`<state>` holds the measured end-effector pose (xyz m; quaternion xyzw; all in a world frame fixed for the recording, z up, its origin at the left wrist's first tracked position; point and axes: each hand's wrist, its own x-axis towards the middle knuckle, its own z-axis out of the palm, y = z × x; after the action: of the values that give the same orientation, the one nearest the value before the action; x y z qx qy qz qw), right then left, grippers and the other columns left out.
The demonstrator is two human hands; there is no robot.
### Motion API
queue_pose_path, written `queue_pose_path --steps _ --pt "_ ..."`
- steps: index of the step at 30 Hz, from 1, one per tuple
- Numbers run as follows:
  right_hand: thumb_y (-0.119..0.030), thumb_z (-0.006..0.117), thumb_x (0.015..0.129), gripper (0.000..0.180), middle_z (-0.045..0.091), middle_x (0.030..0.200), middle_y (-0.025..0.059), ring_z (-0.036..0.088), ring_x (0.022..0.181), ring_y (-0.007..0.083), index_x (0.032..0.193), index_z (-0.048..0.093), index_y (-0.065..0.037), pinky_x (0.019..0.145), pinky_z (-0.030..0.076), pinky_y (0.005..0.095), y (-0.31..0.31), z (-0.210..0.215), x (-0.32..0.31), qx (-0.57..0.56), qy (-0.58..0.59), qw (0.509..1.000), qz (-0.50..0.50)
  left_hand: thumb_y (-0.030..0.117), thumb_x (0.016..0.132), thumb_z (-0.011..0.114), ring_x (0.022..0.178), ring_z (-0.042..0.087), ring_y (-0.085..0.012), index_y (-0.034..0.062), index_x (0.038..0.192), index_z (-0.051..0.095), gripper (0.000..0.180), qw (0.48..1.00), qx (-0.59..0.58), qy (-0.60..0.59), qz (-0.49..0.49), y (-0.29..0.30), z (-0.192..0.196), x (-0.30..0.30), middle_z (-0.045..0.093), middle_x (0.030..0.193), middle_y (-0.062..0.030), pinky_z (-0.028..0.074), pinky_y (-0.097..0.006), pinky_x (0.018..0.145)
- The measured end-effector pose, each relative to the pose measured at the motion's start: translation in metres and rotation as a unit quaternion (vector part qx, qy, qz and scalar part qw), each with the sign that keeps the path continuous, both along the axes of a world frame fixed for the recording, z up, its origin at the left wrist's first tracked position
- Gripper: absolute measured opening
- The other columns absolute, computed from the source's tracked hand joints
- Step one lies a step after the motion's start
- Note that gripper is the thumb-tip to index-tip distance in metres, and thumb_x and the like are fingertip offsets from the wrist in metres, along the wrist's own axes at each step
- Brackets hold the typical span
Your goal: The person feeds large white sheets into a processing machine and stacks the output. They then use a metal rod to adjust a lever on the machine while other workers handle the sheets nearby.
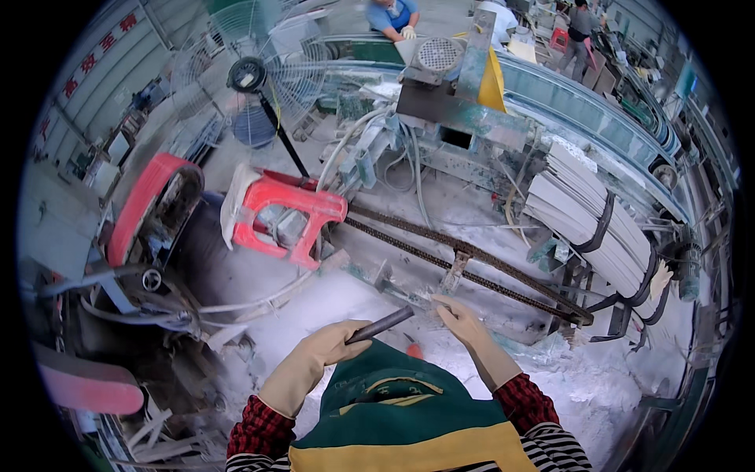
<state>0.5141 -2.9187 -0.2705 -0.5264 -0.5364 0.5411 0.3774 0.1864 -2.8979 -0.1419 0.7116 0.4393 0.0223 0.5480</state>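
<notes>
My left hand (324,348), in a cream rubber glove, is closed around one end of a short dark rod (384,323). The rod slants up to the right, its free end in front of my apron (409,401). Opposite it, my right hand (465,324) wears a matching glove and holds nothing that I can make out. Its thumb and forefinger stretch forward, slightly apart, towards the rod's far side. Below the rod's tip a small orange-red thing (414,350) shows past the apron's edge; its kind is unclear.
A long drive chain (472,271) runs across the dusty floor ahead. Left of it stand a red plastic stool (287,212) and a red machine guard (145,208). Strapped pale strips (590,228) lean at right. A large fan (248,75), conveyor (582,122) and a co-worker (391,17) are beyond.
</notes>
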Motion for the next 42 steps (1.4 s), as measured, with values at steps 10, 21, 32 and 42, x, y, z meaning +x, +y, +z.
queue_pose_path --steps 10,21,32,42 --pt "-0.013 0.059 0.1 0.049 0.066 0.127 0.0137 0.064 0.114 0.0202 0.147 0.05 -0.004 0.1 0.048 0.0324 0.021 0.011 -0.013 -0.084 0.132 0.986 -0.051 0.028 0.102 0.057 0.07 0.057 -0.0099 -0.0004 0.132 0.052 0.043 0.951 -0.035 -0.222 0.211 0.142 0.065 0.082 0.065 0.092 -0.0043 0.047 -0.024 0.064" --pt "-0.021 0.065 0.097 0.054 0.066 0.096 0.0047 0.061 0.077 0.0118 0.146 0.049 -0.004 0.07 0.051 0.0281 0.139 0.145 -0.078 -0.063 -0.045 0.963 -0.258 0.019 0.103 0.057 0.126 0.059 -0.0259 -0.0045 0.13 0.051 0.036 0.952 -0.15 -0.263 0.03 0.264 0.07 0.146 0.063 0.124 -0.0195 0.045 -0.037 0.109" --pt "-0.035 0.065 0.099 0.046 0.053 0.06 -0.0003 0.05 0.047 0.0095 0.128 0.063 0.001 0.039 0.04 0.0261 0.164 0.223 -0.05 -0.122 -0.136 0.881 -0.437 0.026 0.106 0.053 0.133 0.052 -0.0186 0.0075 0.147 0.048 0.045 0.95 -0.182 -0.195 -0.165 0.366 0.046 0.032 0.061 0.138 -0.0079 0.04 -0.036 0.111" --pt "-0.039 0.069 0.096 0.04 0.057 0.059 0.0021 0.052 0.047 0.0109 0.117 0.071 -0.005 0.041 0.039 0.0289 0.196 0.27 0.015 -0.143 -0.274 0.857 -0.413 0.022 0.107 0.052 0.124 0.058 -0.0228 0.0032 0.141 0.052 0.039 0.938 -0.236 -0.253 0.02 0.393 -0.072 -0.055 0.062 0.131 -0.0145 0.041 -0.037 0.111"
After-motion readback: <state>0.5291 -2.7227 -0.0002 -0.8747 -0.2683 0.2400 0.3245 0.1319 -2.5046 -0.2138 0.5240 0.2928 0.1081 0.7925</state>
